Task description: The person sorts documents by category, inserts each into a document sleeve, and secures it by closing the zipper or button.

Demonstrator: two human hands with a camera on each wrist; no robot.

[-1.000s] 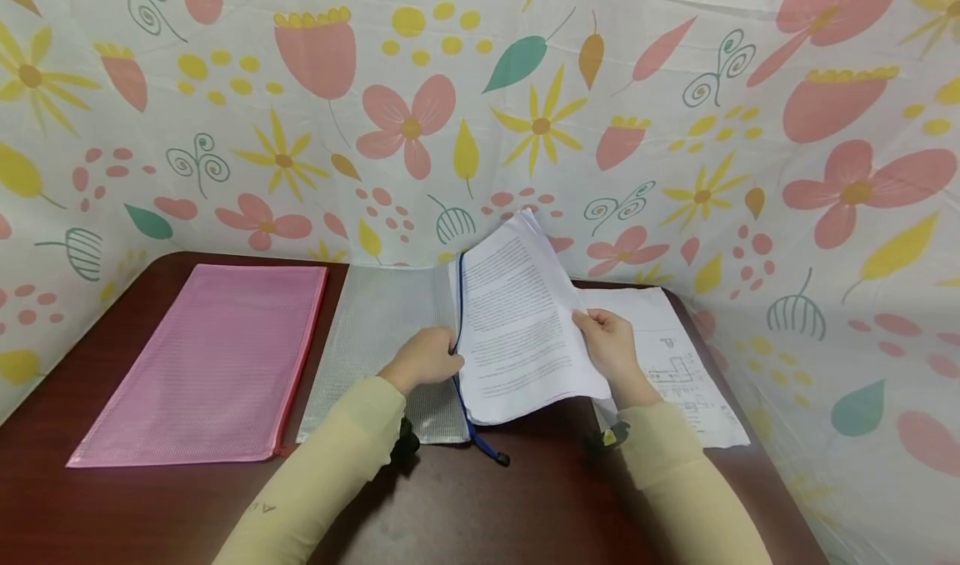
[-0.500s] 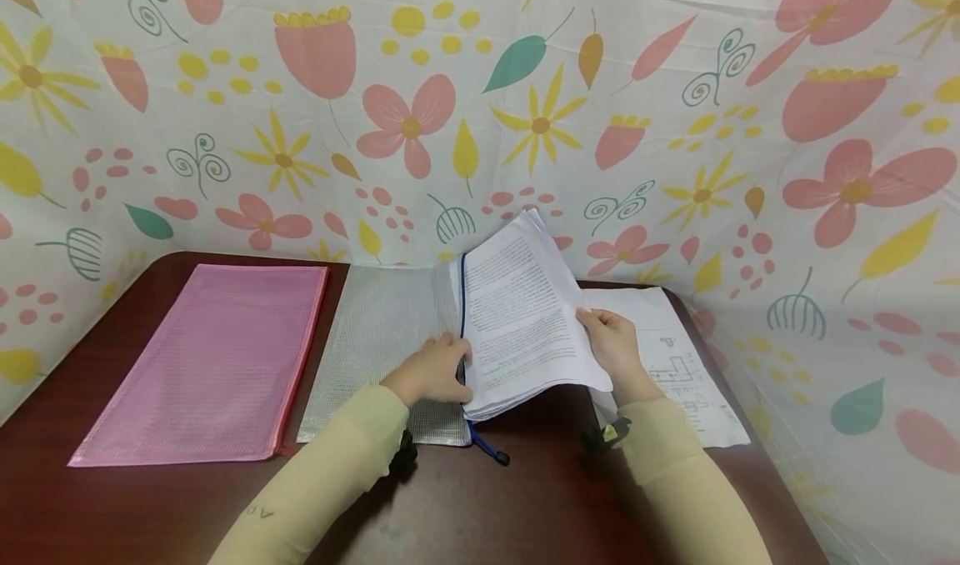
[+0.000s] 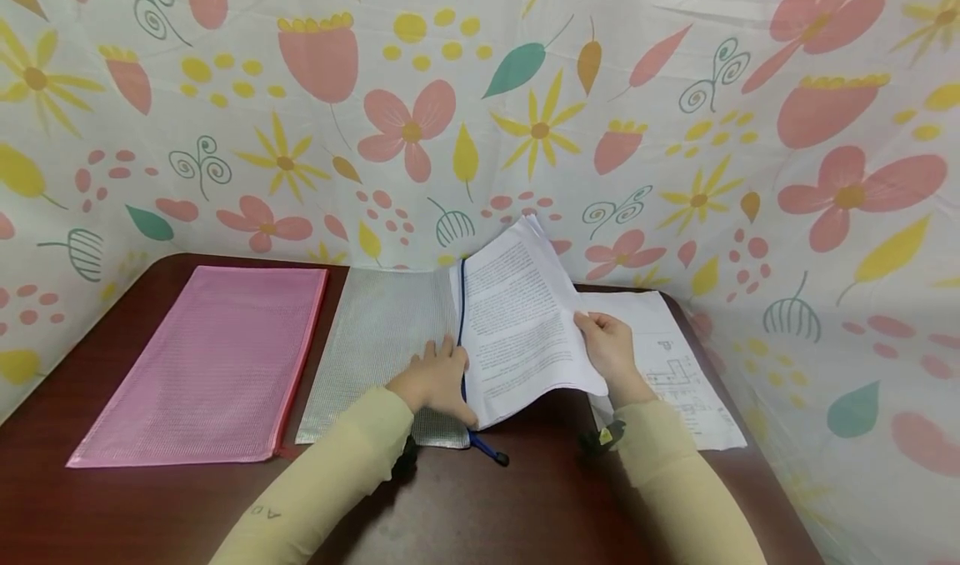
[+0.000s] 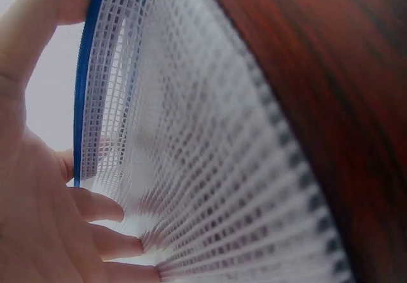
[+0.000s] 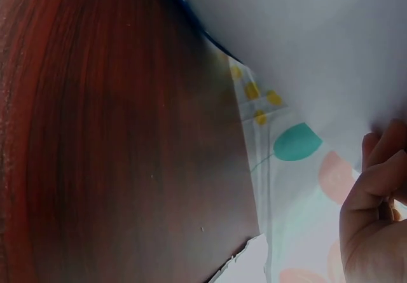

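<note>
A clear mesh zipper pouch (image 3: 382, 315) with a blue zipper edge lies mid-table. Printed papers (image 3: 517, 323) sit with their left edge at the pouch's mouth and their right side raised off the table. My right hand (image 3: 609, 352) pinches the right edge of these papers between thumb and fingers. Spread over the pouch near its mouth, my left hand (image 3: 435, 377) presses the mesh with its fingers. In the left wrist view its thumb touches the blue zipper (image 4: 81, 105). How far the papers reach inside the pouch is hard to tell.
To the left lies a pink mesh zipper pouch (image 3: 210, 365) with a red zipper. Another sheet with drawings (image 3: 690, 390) lies at the right, partly under my right hand. A floral cloth (image 3: 480, 115) hangs behind the dark wooden table (image 3: 525, 507).
My left hand has gone from curled fingers at the zipper edge to spread fingers over the pouch mouth. The right hand and papers have barely moved.
</note>
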